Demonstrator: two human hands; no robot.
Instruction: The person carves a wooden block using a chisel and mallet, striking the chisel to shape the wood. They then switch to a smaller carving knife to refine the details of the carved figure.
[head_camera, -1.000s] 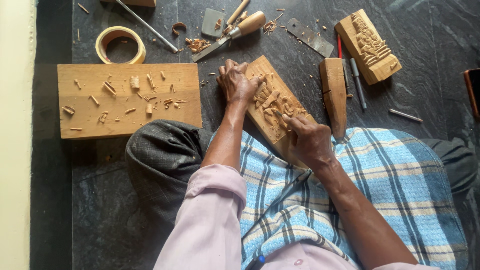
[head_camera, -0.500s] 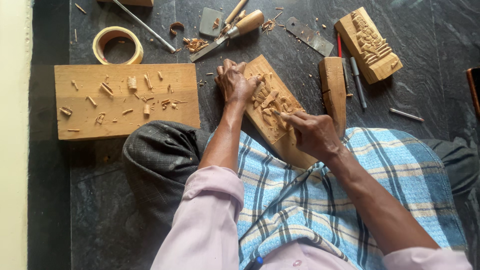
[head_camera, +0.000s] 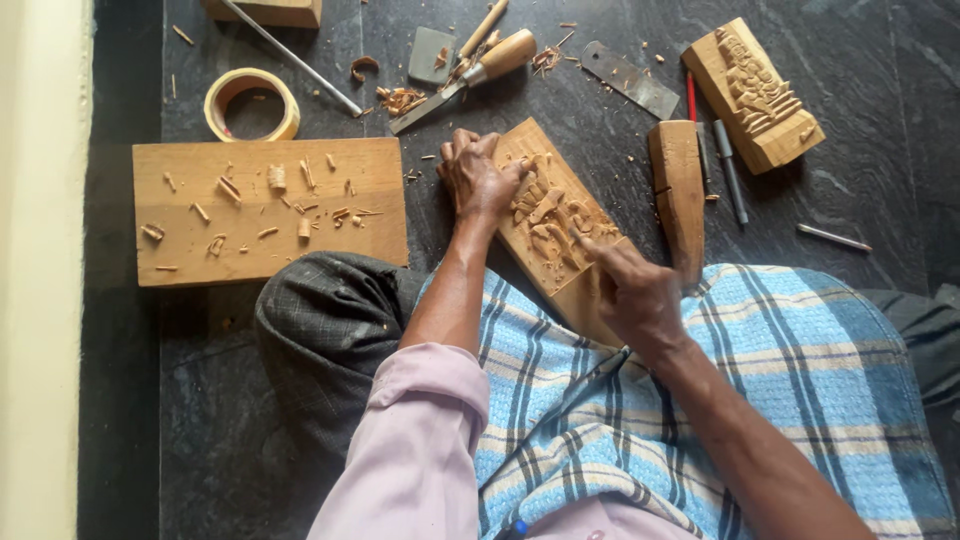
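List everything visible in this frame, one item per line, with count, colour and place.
carved panel: 1, pale wood, centre, leaning on the lap
finished carving: 1, tan, top right
flat board: 1, light wood, left, strewn with chips
mallet: 1, brown wood, right of the panel
tape roll: 1, cream, top left
chisel: 1, wooden handle, top centre
metal scraper: 1, grey, top
pens: 2, red and grey, beside the mallet
checked cloth: 1, blue, over the lap
left hand: pressing the panel's upper edge
right hand: on the panel's lower part; whether it holds a tool cannot be told
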